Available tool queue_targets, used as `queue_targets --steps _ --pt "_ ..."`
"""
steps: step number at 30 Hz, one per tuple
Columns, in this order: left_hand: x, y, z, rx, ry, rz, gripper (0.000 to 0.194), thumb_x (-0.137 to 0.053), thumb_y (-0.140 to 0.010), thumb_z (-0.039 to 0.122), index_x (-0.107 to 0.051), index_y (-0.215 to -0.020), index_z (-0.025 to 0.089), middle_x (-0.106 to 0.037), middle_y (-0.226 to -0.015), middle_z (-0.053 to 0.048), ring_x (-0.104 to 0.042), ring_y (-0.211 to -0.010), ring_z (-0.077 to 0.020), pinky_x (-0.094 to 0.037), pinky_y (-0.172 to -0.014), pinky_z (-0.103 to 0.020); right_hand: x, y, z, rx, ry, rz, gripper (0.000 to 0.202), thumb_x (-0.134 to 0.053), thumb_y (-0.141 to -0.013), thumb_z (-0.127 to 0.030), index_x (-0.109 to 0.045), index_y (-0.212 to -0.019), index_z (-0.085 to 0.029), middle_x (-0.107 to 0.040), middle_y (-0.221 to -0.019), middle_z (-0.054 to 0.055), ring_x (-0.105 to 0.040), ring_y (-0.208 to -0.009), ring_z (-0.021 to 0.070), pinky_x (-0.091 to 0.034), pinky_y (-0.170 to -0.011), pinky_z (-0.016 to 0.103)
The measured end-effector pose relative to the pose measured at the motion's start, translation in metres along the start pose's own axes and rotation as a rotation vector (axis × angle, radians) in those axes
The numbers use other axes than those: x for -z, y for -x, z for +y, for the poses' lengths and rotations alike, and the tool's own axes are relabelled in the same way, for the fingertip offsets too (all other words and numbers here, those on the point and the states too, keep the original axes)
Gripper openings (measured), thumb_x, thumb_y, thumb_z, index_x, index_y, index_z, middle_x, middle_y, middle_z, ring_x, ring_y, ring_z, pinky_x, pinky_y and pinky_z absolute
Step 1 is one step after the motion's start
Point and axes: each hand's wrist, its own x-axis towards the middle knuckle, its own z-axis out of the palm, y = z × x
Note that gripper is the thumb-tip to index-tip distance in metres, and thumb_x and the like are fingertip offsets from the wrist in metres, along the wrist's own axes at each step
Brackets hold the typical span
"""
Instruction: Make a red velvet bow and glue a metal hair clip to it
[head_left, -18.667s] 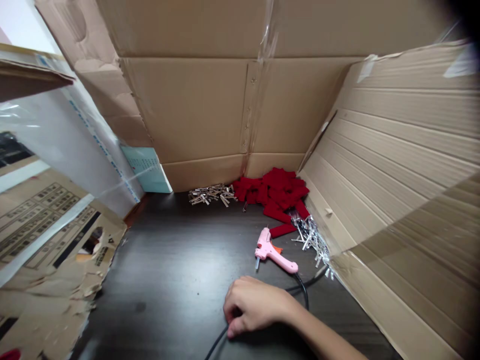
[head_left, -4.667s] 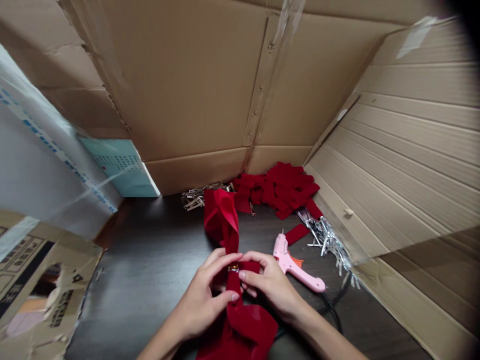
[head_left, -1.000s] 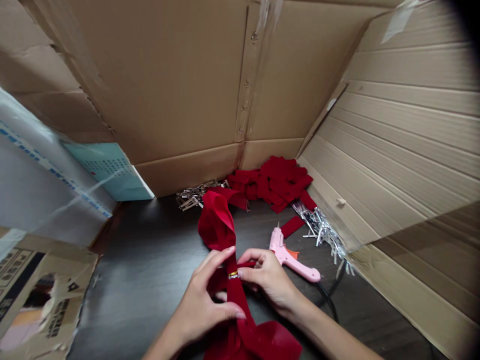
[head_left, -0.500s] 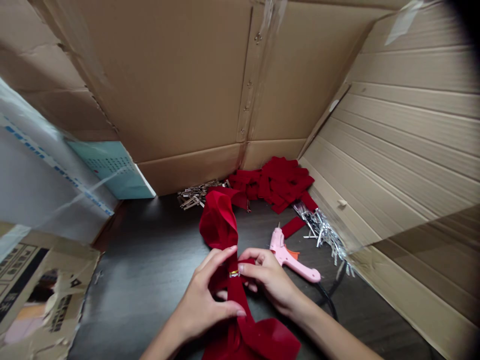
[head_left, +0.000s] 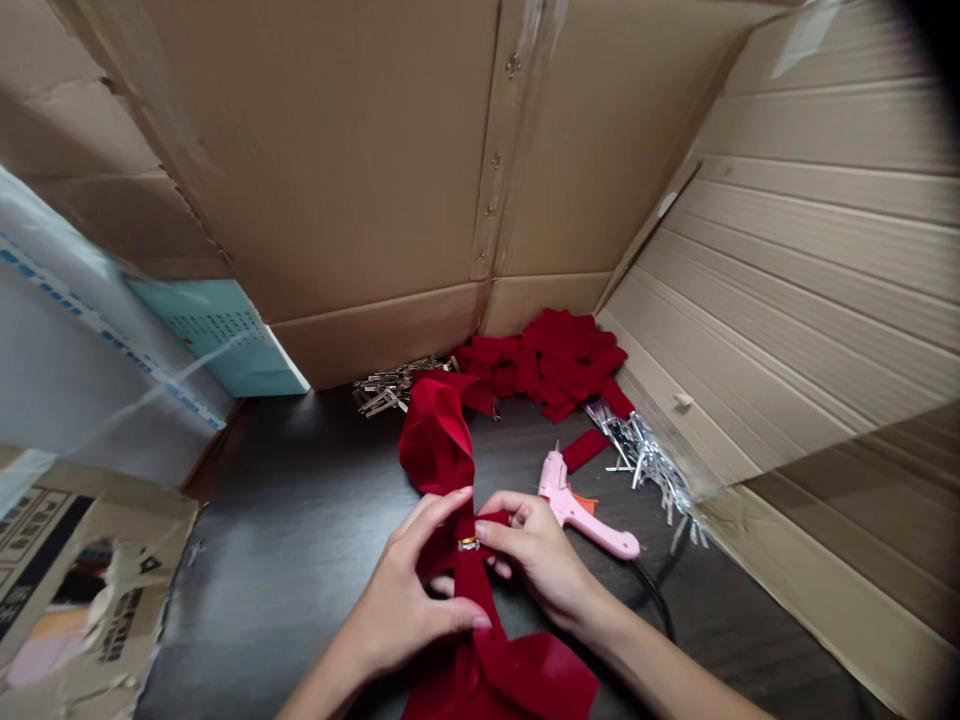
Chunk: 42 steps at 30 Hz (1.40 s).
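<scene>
A large red fabric bow [head_left: 437, 435] lies lengthwise at the lower middle, with loops at its far and near ends. A small gold and silver band [head_left: 468, 544] crosses its narrow centre. My left hand [head_left: 412, 590] holds the bow from the left, index finger above the band and thumb below it. On the right, my right hand [head_left: 529, 545] pinches the red fabric beside the band between thumb and fingers. Just beyond my right hand lies a pink glue gun [head_left: 577, 505], nozzle pointing away.
Cardboard walls [head_left: 360, 160] enclose the dark table [head_left: 300, 500]. At the back are piled red fabric strips [head_left: 566, 360] and metal clips [head_left: 386, 388]. Silver strips [head_left: 649, 465] lie at right, near the glue gun's black cable [head_left: 658, 600]. A blue booklet [head_left: 225, 330] stands at left.
The view has shifted very slightly. Both hands keep the same hold on the red bow, and nothing else has visibly moved.
</scene>
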Motion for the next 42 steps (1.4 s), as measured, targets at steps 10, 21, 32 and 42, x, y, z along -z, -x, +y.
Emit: queue_targets --steps 10,21,32,42 --pt "0.0016 -0.0002 0.0008 0.012 -0.052 0.010 0.083 -0.083 -0.061 0.013 -0.050 -0.133 0.040 -0.037 -0.142 -0.006 -0.056 -0.116 -0.0295 -0.060 -0.073 -0.033 -0.0006 -0.0017 0.0019 -0.010 -0.045 -0.017 0.030 -0.079 -0.067 -0.036 -0.062 -0.069 -0.012 -0.057 -0.053 -0.002 -0.044 -0.044 0.0064 -0.031 -0.040 0.017" --pt "0.0002 0.0002 0.0020 -0.022 -0.043 0.012 0.081 -0.075 -0.066 0.005 -0.048 -0.133 0.040 -0.039 -0.137 -0.004 -0.064 -0.099 -0.0210 -0.060 -0.075 -0.033 0.0053 -0.0028 0.0021 0.033 -0.010 -0.099 0.020 -0.071 -0.075 -0.030 -0.066 -0.077 -0.011 -0.060 -0.059 0.000 -0.047 -0.047 0.0078 -0.034 -0.044 0.019" --pt "0.0022 0.0002 -0.0004 -0.080 -0.134 0.037 0.082 -0.078 -0.065 0.008 -0.048 -0.133 0.043 -0.038 -0.137 -0.004 -0.061 -0.106 -0.0236 -0.060 -0.075 -0.031 0.0039 -0.0004 -0.0043 0.051 0.152 -0.084 0.022 -0.072 -0.073 -0.032 -0.063 -0.079 -0.013 -0.062 -0.056 -0.001 -0.050 -0.044 0.0084 -0.036 -0.046 0.020" --pt "0.0037 0.0002 -0.0010 -0.064 -0.152 0.058 0.082 -0.083 -0.061 0.014 -0.050 -0.132 0.041 -0.040 -0.138 -0.006 -0.059 -0.112 -0.0282 -0.061 -0.071 -0.031 0.0034 0.0005 -0.0054 0.035 0.145 -0.062 0.025 -0.074 -0.071 -0.034 -0.063 -0.077 -0.012 -0.062 -0.054 0.000 -0.050 -0.042 0.0080 -0.037 -0.044 0.020"
